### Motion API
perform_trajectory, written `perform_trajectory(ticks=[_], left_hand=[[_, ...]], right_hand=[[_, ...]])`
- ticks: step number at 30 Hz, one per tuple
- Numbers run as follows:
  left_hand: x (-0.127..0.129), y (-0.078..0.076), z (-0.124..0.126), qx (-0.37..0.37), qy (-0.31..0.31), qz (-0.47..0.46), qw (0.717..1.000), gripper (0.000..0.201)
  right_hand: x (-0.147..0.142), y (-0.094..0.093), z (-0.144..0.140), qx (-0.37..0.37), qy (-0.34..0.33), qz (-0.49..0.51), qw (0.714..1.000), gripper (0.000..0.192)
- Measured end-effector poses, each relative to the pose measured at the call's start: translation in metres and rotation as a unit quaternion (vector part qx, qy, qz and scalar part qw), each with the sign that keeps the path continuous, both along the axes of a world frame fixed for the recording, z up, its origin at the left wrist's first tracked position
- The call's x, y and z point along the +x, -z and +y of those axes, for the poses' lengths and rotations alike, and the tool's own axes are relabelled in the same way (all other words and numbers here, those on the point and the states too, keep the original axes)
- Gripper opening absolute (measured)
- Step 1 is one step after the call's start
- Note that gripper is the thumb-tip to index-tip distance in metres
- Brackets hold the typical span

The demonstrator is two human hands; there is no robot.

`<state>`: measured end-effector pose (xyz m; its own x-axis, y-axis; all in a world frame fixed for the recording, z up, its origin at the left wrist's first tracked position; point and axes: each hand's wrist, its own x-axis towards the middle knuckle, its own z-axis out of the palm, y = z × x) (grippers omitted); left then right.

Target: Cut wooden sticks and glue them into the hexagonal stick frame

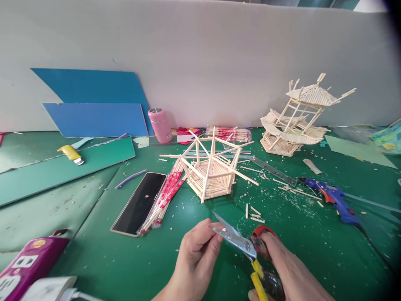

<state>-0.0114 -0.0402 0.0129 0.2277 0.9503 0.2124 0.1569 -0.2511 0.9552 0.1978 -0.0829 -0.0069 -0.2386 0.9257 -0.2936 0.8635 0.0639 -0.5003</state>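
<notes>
My right hand (288,263) grips a pair of scissors (239,242) with a red and a yellow handle. Their blades are parted and point up and left. My left hand (199,253) is closed in a pinch at the lower blade; what sits between the fingertips is too small to make out. Just beyond the hands stands a hexagonal wooden-stick frame (216,173), with a slatted floor, uprights and sticks radiating at the top. A few short cut sticks (255,215) lie to its right.
A taller stick pavilion (296,117) stands back right. At right lies a blue glue gun (333,198) with its cord. To the left are a phone (140,202), bagged red-marked sticks (169,192), a utility knife (70,154) and a power strip (34,261). A pink flask (160,125) stands behind.
</notes>
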Motion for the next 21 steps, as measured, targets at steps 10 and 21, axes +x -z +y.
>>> perform_trajectory(ticks=[10,21], left_hand=[[0.002,0.008,0.001,-0.002,0.002,-0.008,1.000,0.017],[0.002,0.008,0.006,0.038,0.025,0.017,0.999,0.019]], right_hand=[[0.000,-0.001,0.003,-0.031,-0.014,-0.015,0.999,0.080],[0.017,0.027,-0.007,0.067,-0.014,-0.001,0.998,0.080]])
